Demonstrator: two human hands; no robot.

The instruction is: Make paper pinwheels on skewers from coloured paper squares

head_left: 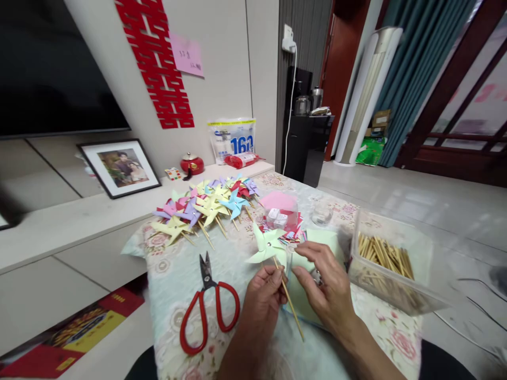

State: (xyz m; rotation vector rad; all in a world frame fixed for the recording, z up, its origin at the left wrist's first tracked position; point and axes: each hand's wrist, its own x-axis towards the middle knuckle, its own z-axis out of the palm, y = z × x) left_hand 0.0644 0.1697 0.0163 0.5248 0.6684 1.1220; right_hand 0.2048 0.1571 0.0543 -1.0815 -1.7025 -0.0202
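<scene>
Left of both hands lie the scissors (209, 306), blades pointing away. The left hand (263, 298) is closed around a stick (288, 301), whose long axis runs from near the wrists up and away to the pinwheel (267, 248) just above that hand. The right hand (325, 287), fingers pinched at the pinwheel's hub, is alongside. Right of it stands a box of sticks (390, 264).
</scene>
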